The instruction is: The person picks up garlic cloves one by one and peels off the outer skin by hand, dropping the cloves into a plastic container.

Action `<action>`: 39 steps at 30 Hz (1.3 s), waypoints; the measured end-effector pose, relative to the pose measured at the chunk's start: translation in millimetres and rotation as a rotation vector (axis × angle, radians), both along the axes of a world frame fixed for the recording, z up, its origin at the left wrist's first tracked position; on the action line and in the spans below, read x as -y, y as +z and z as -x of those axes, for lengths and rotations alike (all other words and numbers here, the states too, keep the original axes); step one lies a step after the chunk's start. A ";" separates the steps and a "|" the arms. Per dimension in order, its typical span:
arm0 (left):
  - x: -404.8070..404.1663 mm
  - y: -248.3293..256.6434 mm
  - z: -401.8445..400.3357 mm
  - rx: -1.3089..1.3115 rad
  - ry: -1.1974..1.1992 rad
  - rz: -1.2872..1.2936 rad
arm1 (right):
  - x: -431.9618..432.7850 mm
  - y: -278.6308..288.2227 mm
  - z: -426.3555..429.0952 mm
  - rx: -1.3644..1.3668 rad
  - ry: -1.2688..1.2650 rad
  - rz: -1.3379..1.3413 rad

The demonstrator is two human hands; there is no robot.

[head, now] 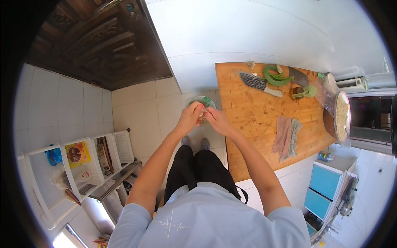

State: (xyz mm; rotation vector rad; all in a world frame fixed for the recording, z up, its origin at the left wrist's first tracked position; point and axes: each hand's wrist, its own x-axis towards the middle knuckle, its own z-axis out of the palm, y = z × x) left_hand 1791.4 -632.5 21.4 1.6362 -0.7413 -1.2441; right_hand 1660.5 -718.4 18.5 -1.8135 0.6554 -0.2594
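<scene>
My left hand (188,117) is closed around a small pale thing (202,114), which looks like garlic; the fingers partly cover it. The fingertips of my right hand (219,121) pinch at the same thing from the other side. Both hands meet over a round waste bin (211,102) on the floor, with a clear and green liner. Pale scraps show inside the bin, though the hands hide much of it.
On the wooden table (248,108) to the right are a cleaver (252,81) with a pale handle, green vegetables (275,79), another broad blade (298,76), an oil jar (298,93), cloths (282,135) and a large bowl of noodle-like strands (342,116). A white rack (93,155) stands left.
</scene>
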 end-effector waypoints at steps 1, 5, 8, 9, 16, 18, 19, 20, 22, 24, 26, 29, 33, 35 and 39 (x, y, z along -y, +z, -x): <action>0.0 -1.3 -0.8 -0.002 -0.002 -0.003 | 0.7 -1.9 -0.2 0.007 -0.004 0.019; -7.1 -13.0 -9.5 -0.358 0.179 -0.044 | 7.1 -10.7 3.9 -0.103 -0.029 0.001; -22.4 -33.1 -20.9 -0.450 0.283 -0.049 | 6.7 -15.2 0.6 -0.258 -0.011 0.077; -25.7 -37.6 -22.7 -0.456 0.301 -0.054 | 5.9 -20.5 -0.7 -0.286 0.007 0.167; -19.2 -25.9 -21.6 -0.595 0.221 -0.031 | 5.0 -81.5 9.0 -0.229 -0.134 0.530; -34.1 -32.1 -27.7 -0.549 0.217 -0.058 | 0.4 -47.4 -3.7 -0.415 -0.062 0.302; -30.1 -30.1 -24.8 -0.551 0.190 -0.048 | 0.3 -22.6 -8.3 -0.593 -0.019 0.071; -25.9 -28.0 -21.4 -0.608 0.160 -0.030 | 1.3 -38.7 -7.2 -0.595 -0.046 0.080; -6.4 -14.5 -4.7 -0.665 0.052 -0.012 | 6.9 -78.5 7.9 -0.229 -0.334 -0.264; -6.5 -14.0 3.4 -0.742 0.086 0.053 | -17.9 -50.6 -13.0 -0.008 -0.491 -0.758; 0.4 -16.8 6.8 -0.738 0.098 0.037 | -35.5 -15.6 -21.5 0.238 -0.638 -1.239; 11.1 -30.9 3.5 -0.623 0.108 -0.025 | -40.5 16.2 -18.4 0.199 -0.545 -0.966; 25.5 -23.8 -6.7 -0.418 0.076 -0.094 | 6.7 -12.0 25.7 0.007 -0.465 -0.359; 31.3 -22.8 -11.7 -0.421 0.054 -0.129 | 53.8 -50.5 53.6 -0.148 -0.549 -0.048; 41.2 -14.9 -13.7 -0.475 0.010 -0.191 | 150.6 -82.8 78.8 -0.388 -0.653 0.152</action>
